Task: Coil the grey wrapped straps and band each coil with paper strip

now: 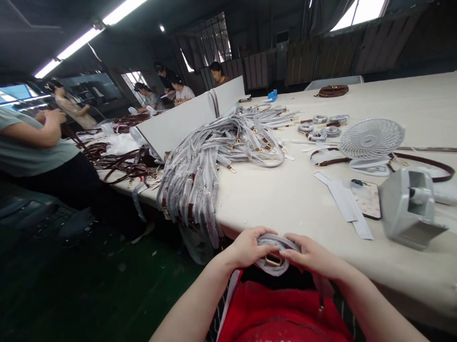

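Note:
Close to my body, at the table's front edge, I hold a coiled strap (pixel 275 268) wrapped in clear plastic, with a gold-coloured buckle showing inside the ring. My left hand (pixel 251 247) is closed on the coil's left side, thumb across its top. On the right side, my right hand (pixel 307 253) grips the same coil with thumb and fingers. A brown strap end with a metal clip hangs below my right hand. Ahead lies a large heap of plastic-wrapped straps (pixel 212 151) with gold clasps, partly draped over the table edge.
Several coiled straps (pixel 320 135) lie beyond a white fan (pixel 371 140). A tape dispenser (pixel 408 207), a phone (pixel 368 198) and white paper strips (pixel 341 201) sit on the right of the table (pixel 275 194). A white divider (pixel 187 117) stands behind the heap. A person (pixel 31 135) stands at left; others work farther back.

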Motion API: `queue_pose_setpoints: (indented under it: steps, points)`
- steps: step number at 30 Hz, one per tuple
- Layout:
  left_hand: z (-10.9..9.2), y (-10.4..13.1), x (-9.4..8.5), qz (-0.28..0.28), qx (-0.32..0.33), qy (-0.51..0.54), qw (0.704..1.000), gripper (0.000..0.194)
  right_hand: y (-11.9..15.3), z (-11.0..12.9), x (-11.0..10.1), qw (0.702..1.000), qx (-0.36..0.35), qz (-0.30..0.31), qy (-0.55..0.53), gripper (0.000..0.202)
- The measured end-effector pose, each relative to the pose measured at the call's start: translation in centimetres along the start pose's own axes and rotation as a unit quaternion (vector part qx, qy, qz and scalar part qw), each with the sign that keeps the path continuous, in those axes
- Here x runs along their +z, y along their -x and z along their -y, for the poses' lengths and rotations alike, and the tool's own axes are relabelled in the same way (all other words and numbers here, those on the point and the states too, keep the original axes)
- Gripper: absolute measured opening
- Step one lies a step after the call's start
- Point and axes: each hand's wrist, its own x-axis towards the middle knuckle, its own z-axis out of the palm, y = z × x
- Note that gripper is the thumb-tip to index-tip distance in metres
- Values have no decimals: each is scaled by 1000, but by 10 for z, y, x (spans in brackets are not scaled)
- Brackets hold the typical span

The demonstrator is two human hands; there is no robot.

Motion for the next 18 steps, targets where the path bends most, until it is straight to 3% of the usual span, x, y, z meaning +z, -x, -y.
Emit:
queue_pose_setpoints:
  steps: [3, 8, 13, 16, 18]
  points:
    - [4, -3, 2, -83, -11, 56, 995, 36, -4, -6, 3, 998, 0, -49, -32, 43]
    - [6, -7, 6, -205, 10, 133, 970, 33, -8, -2, 13, 996, -38, -72, -23, 53]
    - [15, -12, 33, -329, 8, 199, 923, 39, -16, -2, 30, 991, -39, -117, -54, 49]
    - [25, -10, 49, -346, -5, 245, 906, 42, -16, -6, 28, 989, -28, -126, -68, 48]
    - [30, -5, 49, -301, -4, 224, 927, 43, -9, -7, 17, 997, -8, -68, -41, 47]
